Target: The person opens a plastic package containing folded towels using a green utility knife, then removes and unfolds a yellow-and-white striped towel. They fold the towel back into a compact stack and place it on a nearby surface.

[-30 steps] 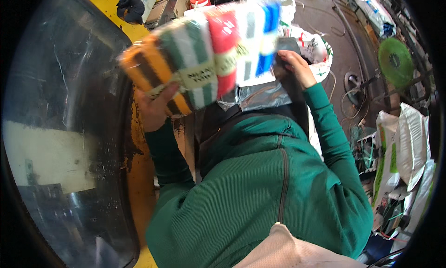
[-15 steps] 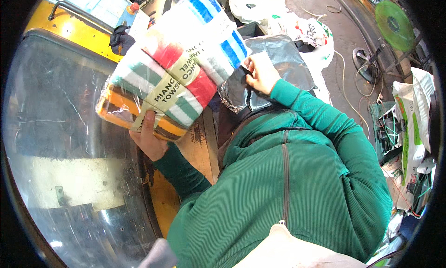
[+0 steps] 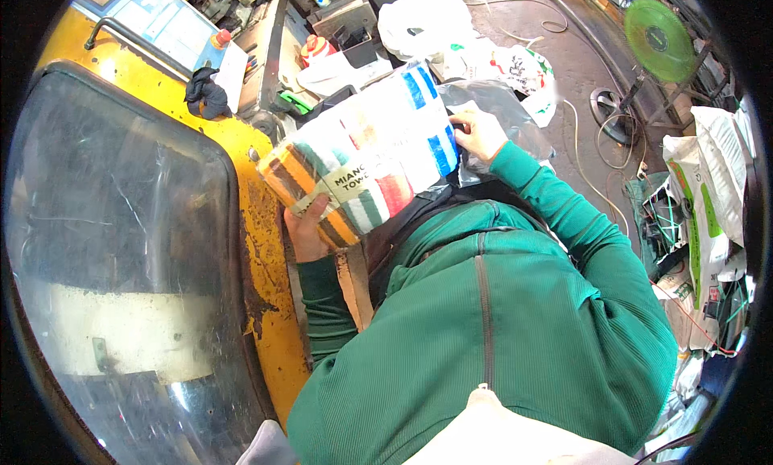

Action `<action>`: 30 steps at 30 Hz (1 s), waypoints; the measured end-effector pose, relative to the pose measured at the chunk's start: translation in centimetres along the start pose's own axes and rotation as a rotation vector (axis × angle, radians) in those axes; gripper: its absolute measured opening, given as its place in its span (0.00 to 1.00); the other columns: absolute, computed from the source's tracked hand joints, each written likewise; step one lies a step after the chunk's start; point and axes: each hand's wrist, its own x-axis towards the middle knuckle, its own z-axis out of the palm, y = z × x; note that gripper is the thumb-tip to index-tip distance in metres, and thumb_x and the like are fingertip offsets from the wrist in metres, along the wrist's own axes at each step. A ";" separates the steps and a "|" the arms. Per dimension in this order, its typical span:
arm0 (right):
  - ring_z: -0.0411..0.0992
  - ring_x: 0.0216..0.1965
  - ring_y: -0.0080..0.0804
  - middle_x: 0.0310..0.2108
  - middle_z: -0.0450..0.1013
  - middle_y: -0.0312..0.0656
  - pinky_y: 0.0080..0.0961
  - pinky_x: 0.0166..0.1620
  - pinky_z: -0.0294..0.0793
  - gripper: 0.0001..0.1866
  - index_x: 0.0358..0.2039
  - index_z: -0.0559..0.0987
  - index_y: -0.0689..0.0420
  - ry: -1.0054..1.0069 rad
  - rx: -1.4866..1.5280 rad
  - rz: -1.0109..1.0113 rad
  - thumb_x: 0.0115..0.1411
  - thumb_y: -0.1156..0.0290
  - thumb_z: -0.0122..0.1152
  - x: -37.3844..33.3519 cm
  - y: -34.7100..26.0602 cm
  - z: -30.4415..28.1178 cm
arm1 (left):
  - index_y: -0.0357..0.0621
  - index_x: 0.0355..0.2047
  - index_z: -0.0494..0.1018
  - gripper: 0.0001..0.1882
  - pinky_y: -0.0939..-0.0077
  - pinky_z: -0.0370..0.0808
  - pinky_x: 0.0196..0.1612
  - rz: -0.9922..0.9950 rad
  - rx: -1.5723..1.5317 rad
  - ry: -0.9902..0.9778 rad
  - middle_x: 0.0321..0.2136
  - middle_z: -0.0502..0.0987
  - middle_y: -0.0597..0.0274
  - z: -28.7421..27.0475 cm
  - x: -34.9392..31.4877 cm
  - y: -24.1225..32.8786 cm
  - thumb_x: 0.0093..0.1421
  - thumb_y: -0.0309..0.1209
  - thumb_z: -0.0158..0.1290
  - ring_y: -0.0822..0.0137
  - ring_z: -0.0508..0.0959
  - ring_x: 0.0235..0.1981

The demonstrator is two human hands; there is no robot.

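Your left hand (image 3: 306,231): grip clamped on the orange-brown end of the pack (image 3: 372,171), thumb lying on the upper face, other fingers mostly hidden beneath. Your right hand (image 3: 481,135): fingertips bunched at the blue-white end; cannot tell whether the grip pinches the pack's edge or dark plastic just behind it.

Pack: between your two hands, held aslant just beyond your green jacket (image 3: 419,320). Clear film over folded striped towels, pale band across the middle; glare washes out part of the top.

Surroundings: grey bag (image 3: 519,131) just behind your right hand; white bag (image 3: 423,26) farther off; yellow machine (image 3: 270,276) to your left; green fan (image 3: 659,40) well apart, far right.
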 end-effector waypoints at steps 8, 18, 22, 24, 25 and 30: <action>0.70 0.50 0.41 0.52 0.68 0.48 0.26 0.49 0.70 0.27 0.51 0.72 0.60 0.197 0.029 -0.197 0.48 0.84 0.47 0.1 0.3 -0.4 | 0.38 0.40 0.74 0.13 0.74 0.73 0.38 -0.195 0.096 -0.167 0.35 0.78 0.62 -1.8 -0.2 -3.0 0.54 0.27 0.57 0.70 0.77 0.34; 0.67 0.52 0.43 0.53 0.65 0.47 0.30 0.53 0.67 0.30 0.54 0.70 0.55 0.284 0.114 -0.196 0.48 0.83 0.49 -0.6 -1.5 -1.0 | 0.36 0.45 0.71 0.17 0.72 0.71 0.44 -0.362 0.302 -0.571 0.40 0.77 0.60 -2.2 4.3 0.4 0.55 0.27 0.57 0.68 0.75 0.40; 0.67 0.51 0.42 0.53 0.65 0.46 0.29 0.51 0.68 0.30 0.54 0.71 0.56 0.279 0.128 -0.222 0.47 0.85 0.49 -0.7 -2.2 -1.3 | 0.37 0.46 0.71 0.18 0.72 0.71 0.45 -0.359 0.322 -0.658 0.40 0.77 0.60 -1.7 5.5 1.0 0.55 0.28 0.57 0.69 0.75 0.41; 0.68 0.51 0.40 0.53 0.65 0.46 0.27 0.50 0.68 0.31 0.54 0.71 0.55 0.196 0.163 -0.239 0.46 0.85 0.49 -1.1 -3.3 -1.7 | 0.35 0.45 0.72 0.18 0.74 0.72 0.44 -0.346 0.346 -0.673 0.39 0.77 0.59 -1.8 6.2 0.9 0.55 0.28 0.58 0.69 0.76 0.40; 0.68 0.51 0.39 0.53 0.66 0.46 0.26 0.50 0.68 0.31 0.54 0.71 0.55 0.125 0.217 -0.206 0.46 0.85 0.49 -1.4 -3.9 -1.9 | 0.34 0.45 0.72 0.18 0.74 0.72 0.43 -0.337 0.335 -0.641 0.39 0.77 0.59 -2.0 6.5 0.4 0.54 0.28 0.58 0.69 0.76 0.38; 0.67 0.53 0.37 0.53 0.65 0.45 0.23 0.51 0.66 0.32 0.55 0.71 0.54 0.092 0.261 -0.347 0.46 0.85 0.46 -2.1 -3.8 -1.5 | 0.31 0.45 0.70 0.19 0.74 0.75 0.41 -0.260 0.043 -0.366 0.38 0.77 0.55 -0.5 5.7 -2.9 0.56 0.30 0.54 0.67 0.78 0.34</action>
